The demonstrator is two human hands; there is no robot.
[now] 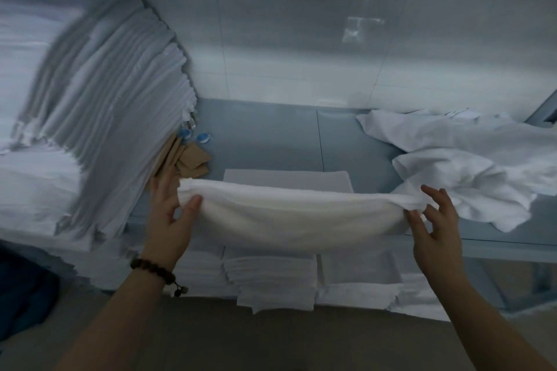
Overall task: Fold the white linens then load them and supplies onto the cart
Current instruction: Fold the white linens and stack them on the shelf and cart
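Over the near edge of the blue-grey bench (265, 135), the white linen (301, 214) is hanging in a sagging band between both hands. The left hand (170, 211) is pinching its left end, thumb on top, grip grasping the cloth. The right hand (434, 220) is pinching the right end between thumb and forefinger, its other fingers spreading loose. A folded piece (286, 179) is lying flat just behind. At the left, a tall stack of folded linens (99, 117) is rising, with brown paper packets (190, 159) and small blue-capped items (203, 138) sitting at its foot. On the right, a rumpled heap of linens (452, 159) is sprawling.
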